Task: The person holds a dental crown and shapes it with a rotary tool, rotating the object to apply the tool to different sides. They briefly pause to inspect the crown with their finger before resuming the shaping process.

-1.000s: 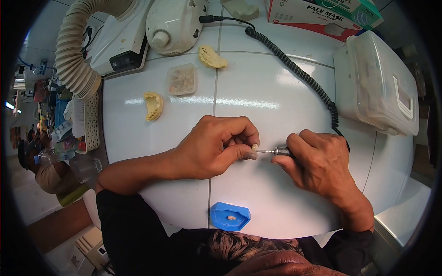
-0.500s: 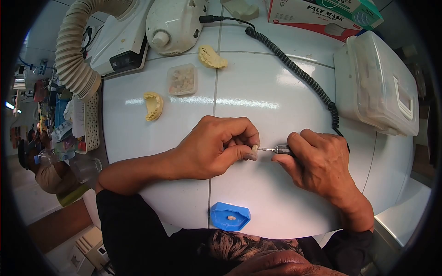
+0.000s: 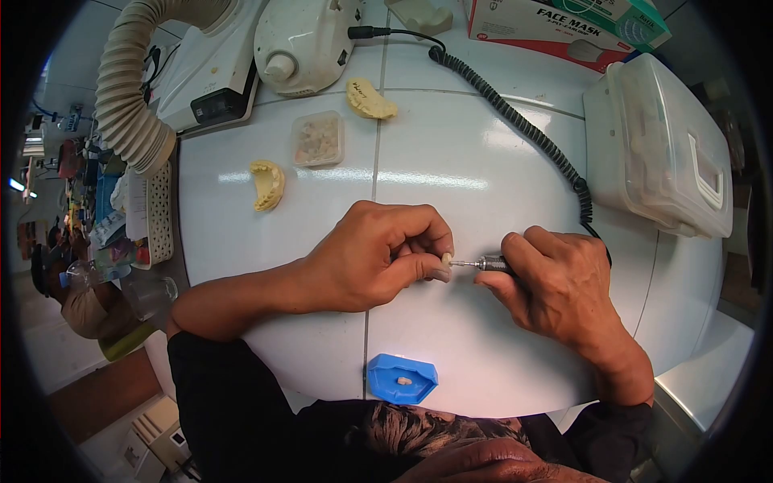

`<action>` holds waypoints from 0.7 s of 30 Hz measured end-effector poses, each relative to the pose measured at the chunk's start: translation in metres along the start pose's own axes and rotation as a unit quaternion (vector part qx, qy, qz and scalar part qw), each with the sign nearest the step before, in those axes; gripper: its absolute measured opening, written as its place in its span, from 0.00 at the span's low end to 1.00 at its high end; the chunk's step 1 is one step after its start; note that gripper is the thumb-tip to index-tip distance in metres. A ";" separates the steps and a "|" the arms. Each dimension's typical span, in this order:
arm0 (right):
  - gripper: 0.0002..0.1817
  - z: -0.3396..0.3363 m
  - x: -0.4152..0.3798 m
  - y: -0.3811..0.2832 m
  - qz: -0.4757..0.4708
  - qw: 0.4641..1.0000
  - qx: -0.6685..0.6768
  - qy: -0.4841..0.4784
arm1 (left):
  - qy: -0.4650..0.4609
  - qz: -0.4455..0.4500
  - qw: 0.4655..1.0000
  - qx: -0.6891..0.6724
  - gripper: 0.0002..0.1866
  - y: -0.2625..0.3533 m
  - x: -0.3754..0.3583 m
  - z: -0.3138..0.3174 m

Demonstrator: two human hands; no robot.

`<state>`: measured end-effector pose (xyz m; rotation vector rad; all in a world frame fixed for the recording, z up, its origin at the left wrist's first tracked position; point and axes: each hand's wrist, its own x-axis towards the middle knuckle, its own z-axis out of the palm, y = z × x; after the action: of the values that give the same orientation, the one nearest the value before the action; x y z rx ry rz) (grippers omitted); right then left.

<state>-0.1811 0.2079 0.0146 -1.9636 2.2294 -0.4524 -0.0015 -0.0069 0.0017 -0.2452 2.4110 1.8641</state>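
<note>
Between the thumb and fingertips of my left hand (image 3: 394, 256) is a small pale dental crown (image 3: 447, 259), mostly covered by the fingers. My right hand (image 3: 560, 282) is wrapped round a dental handpiece (image 3: 493, 263), whose thin bur points left and meets the crown or comes very close to it. Below the hands, a blue tray (image 3: 403, 393) holds a small tooth-coloured piece (image 3: 404, 381). Two yellowish dental casts, one horseshoe-shaped (image 3: 267, 185) and one lying on its side (image 3: 370, 99), are beyond my left hand.
A clear box of small pale pieces (image 3: 318, 138) sits near the casts. The coiled black cord (image 3: 523, 121) runs from the white control unit (image 3: 302, 48) toward my right hand. A lidded plastic case (image 3: 660, 145) stands at right, a ribbed hose (image 3: 129, 88) at upper left.
Both hands hold nearly the same pose. The crown between my left fingers seems slightly turned, and the handpiece has shifted a tiny bit.
</note>
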 end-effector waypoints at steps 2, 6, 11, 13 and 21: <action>0.27 -0.001 0.000 0.000 0.002 1.000 0.002 -0.002 | 0.000 0.000 1.000 -0.006 0.05 -0.002 0.000 0.001; 0.27 -0.003 0.001 0.001 -0.004 1.000 0.010 -0.009 | -0.001 -0.001 1.000 -0.008 0.04 -0.002 0.000 0.001; 0.26 -0.004 0.001 0.000 0.003 1.000 0.012 -0.010 | -0.008 0.002 1.000 -0.003 0.04 0.000 0.000 0.000; 0.26 -0.005 0.001 0.001 0.000 1.000 0.019 -0.020 | -0.006 -0.003 1.000 -0.013 0.04 -0.001 0.000 0.001; 0.27 -0.005 0.001 0.000 -0.002 1.000 0.014 -0.015 | -0.012 -0.010 1.000 -0.015 0.04 -0.002 0.000 0.000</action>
<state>-0.1830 0.2072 0.0190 -1.9491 2.1898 -0.4479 -0.0013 -0.0071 -0.0001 -0.2467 2.3572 1.8836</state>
